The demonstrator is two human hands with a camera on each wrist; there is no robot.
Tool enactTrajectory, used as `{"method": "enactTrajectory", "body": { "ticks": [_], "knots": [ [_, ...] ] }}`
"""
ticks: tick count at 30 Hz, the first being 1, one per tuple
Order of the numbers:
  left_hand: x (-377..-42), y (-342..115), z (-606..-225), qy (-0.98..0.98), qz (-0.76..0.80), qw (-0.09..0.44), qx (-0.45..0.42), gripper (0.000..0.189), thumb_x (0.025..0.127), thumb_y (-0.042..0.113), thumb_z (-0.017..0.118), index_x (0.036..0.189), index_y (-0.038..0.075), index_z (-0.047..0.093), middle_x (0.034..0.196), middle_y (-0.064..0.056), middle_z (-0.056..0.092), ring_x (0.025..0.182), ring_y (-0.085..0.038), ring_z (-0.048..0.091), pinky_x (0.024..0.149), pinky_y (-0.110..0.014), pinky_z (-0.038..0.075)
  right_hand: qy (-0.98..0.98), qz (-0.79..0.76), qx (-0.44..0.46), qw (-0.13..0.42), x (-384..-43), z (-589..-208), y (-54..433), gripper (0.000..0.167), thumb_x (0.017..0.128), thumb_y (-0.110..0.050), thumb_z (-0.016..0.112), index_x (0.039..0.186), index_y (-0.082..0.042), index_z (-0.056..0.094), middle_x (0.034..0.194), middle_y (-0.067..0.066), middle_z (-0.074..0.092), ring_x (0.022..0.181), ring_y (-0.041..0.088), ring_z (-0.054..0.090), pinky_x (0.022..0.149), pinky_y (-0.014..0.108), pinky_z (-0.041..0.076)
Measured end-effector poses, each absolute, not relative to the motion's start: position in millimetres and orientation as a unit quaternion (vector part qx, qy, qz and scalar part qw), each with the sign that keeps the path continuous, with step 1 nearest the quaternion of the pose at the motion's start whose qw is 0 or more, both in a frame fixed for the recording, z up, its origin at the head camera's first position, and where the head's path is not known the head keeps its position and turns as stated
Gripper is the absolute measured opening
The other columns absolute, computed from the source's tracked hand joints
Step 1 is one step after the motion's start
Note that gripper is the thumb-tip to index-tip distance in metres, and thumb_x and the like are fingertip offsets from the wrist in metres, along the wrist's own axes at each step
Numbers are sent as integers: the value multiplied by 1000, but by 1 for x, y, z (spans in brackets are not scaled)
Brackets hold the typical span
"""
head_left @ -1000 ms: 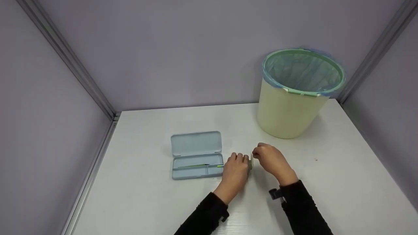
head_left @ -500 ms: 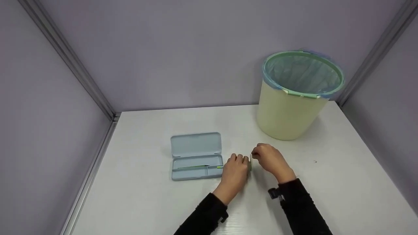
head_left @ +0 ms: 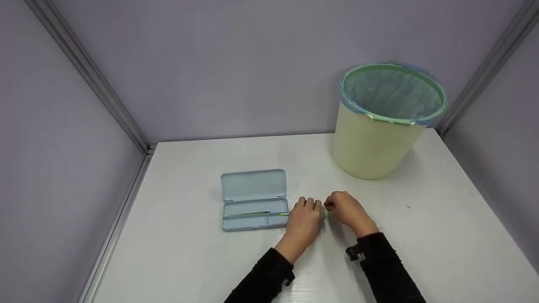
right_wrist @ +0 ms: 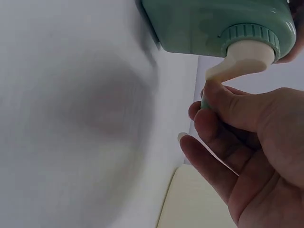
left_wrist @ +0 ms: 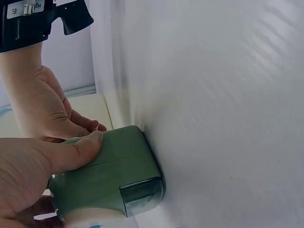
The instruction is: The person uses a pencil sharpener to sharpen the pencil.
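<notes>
A green hand-crank pencil sharpener (left_wrist: 118,164) stands on the white table. My left hand (head_left: 303,221) grips its body, thumb on top in the left wrist view, and hides most of it in the head view. At its end sits a cream crank arm (right_wrist: 244,57) with a small green knob (right_wrist: 205,101). My right hand (head_left: 347,212) pinches that knob between thumb and fingers. Left of my left hand lies an opened blue-grey pencil case (head_left: 252,185). Inside it a thin green pencil (head_left: 250,213) shows, and a yellow-green end (head_left: 284,214) pokes out beside my left hand.
A cream bin (head_left: 370,147) with a green rim and blue liner stands at the back right of the white table (head_left: 181,252). Grey-purple panels (head_left: 236,67) enclose the table at the back and both sides. A small dark speck (head_left: 408,206) lies right of my right hand.
My right hand has moved slightly lower, turning the crank. The cream crank arm, seen upright before, is now down behind the fingers. My left hand keeps its grip on the sharpener.
</notes>
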State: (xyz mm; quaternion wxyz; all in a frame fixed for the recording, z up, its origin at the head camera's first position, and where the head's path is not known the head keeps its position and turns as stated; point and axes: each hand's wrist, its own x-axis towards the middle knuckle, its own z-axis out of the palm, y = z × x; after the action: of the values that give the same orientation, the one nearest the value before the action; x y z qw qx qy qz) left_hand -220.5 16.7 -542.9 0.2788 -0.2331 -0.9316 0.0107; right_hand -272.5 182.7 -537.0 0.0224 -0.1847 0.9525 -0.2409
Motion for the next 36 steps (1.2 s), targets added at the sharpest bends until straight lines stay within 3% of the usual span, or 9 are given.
{"method": "enactTrajectory", "body": {
  "ticks": [3,7,14,20,25,30,36],
  "knots": [
    [-220,16,-543,-932,23,276,-233,29,86,26,80,110,12,75,95,-1,67,86,-18,58,70,-26,50,950,-244,-192,39,-271,-541,183,17,85,12,67,86,1,79,86,10,74,82,25,69,78,45,57],
    [-220,14,-542,-934,39,267,-236,40,83,33,83,115,11,74,99,-2,67,88,-18,58,72,-27,51,947,-248,-197,55,-265,-545,183,19,82,14,64,75,0,74,76,4,69,69,15,56,68,39,52],
    [-220,14,-542,-941,41,243,-233,30,91,22,74,118,11,73,102,-3,68,91,-19,59,73,-27,52,942,-255,-193,96,-252,-541,182,20,82,16,64,79,1,77,73,3,69,65,13,53,64,36,51],
    [-218,15,-540,-940,56,247,-227,26,95,20,71,120,12,73,105,-3,68,94,-18,60,76,-27,54,928,-269,-230,115,-243,-529,185,23,81,16,62,72,-1,75,61,-4,57,54,10,41,53,26,37],
    [-218,16,-541,-945,55,232,-225,27,96,19,70,122,11,72,107,-3,68,95,-18,60,77,-26,54,922,-267,-252,125,-238,-520,187,18,83,12,66,79,0,79,65,1,66,55,7,45,54,24,40],
    [-219,17,-543,-941,50,251,-222,26,94,21,72,118,12,73,104,-2,68,92,-18,60,74,-26,54,920,-255,-263,137,-234,-509,187,16,85,10,67,76,0,76,63,4,66,53,6,47,54,24,40],
    [-219,18,-543,-938,44,266,-218,27,89,24,76,114,13,74,101,-2,68,91,-18,60,72,-27,53,917,-244,-286,132,-230,-496,188,19,84,8,69,68,-1,67,60,-7,52,54,5,42,55,23,37]
  ]
}}
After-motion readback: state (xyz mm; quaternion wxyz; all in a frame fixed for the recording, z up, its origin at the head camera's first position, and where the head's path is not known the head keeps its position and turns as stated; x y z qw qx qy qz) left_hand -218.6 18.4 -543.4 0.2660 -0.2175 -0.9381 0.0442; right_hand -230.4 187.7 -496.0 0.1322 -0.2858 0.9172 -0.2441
